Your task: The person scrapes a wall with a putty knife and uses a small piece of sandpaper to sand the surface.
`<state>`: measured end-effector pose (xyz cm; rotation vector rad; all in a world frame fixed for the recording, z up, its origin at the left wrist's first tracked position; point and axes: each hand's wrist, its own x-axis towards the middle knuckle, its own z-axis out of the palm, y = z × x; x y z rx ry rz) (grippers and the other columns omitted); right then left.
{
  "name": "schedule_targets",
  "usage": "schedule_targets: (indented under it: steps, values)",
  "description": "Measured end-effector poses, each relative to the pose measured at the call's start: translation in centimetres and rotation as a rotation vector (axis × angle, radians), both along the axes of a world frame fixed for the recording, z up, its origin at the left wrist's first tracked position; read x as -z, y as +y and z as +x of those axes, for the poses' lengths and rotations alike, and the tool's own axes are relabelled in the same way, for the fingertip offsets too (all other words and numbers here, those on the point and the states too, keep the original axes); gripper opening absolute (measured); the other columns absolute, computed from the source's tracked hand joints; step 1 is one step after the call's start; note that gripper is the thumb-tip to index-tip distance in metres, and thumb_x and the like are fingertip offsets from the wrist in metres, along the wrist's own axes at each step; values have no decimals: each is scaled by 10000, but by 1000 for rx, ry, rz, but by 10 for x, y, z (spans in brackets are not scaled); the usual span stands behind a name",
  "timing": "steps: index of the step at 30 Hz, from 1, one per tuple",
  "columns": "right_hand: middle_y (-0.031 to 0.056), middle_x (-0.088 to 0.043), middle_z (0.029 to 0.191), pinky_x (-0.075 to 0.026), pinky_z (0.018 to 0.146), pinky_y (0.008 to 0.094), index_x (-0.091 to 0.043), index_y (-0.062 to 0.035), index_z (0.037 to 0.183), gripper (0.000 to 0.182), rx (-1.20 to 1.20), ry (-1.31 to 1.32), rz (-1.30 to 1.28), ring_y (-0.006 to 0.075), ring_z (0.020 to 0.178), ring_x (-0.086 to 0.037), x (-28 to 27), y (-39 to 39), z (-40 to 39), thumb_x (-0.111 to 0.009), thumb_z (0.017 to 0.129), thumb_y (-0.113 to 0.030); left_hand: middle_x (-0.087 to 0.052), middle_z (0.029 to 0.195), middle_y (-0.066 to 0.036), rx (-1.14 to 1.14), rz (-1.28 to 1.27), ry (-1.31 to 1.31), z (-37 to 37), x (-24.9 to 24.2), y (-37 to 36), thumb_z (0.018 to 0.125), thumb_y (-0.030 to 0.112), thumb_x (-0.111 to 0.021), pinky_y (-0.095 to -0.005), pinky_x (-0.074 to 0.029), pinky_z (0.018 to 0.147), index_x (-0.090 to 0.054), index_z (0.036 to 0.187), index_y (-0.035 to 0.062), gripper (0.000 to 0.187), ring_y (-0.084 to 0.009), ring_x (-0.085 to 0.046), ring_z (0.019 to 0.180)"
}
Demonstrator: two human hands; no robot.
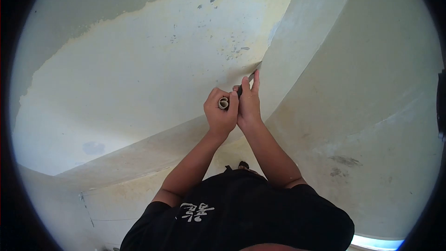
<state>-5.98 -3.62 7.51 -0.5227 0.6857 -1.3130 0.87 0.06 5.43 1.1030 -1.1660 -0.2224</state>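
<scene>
My left hand [219, 117] is closed in a fist, with a pale, hollow round end [224, 103] showing out of it. Close against it, my right hand [251, 106] grips a scraper [240, 91] with a dark shaft, one finger stretched along it toward the blade. The thin blade [259, 65] rests at the edge between the pale bare patch [153, 74] and the smooth strip beside it. Whether the hollow end and the dark shaft are one piece is hidden by my fingers.
Grey-green paint [93, 5] with a ragged border surrounds the patch, which carries several dark pits [241, 49]. A beam-like strip [302, 42] runs down the right. Further right is a stained wall [344, 160]. A bright opening [378, 242] shows at lower right.
</scene>
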Motion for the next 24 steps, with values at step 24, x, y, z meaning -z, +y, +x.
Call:
schedule_targets:
  steps: [24]
  values:
    - [50,-486,858,-462,562,320,-91,-344,1514,593,-52,-56,119,134,656,-479,6,8,-6,-420,1024,-406,-479,657,-63,26,-25,-129,0,9,14,902,93,-603,-272,-356,570,-501,702,-4,244,-135,-436,607]
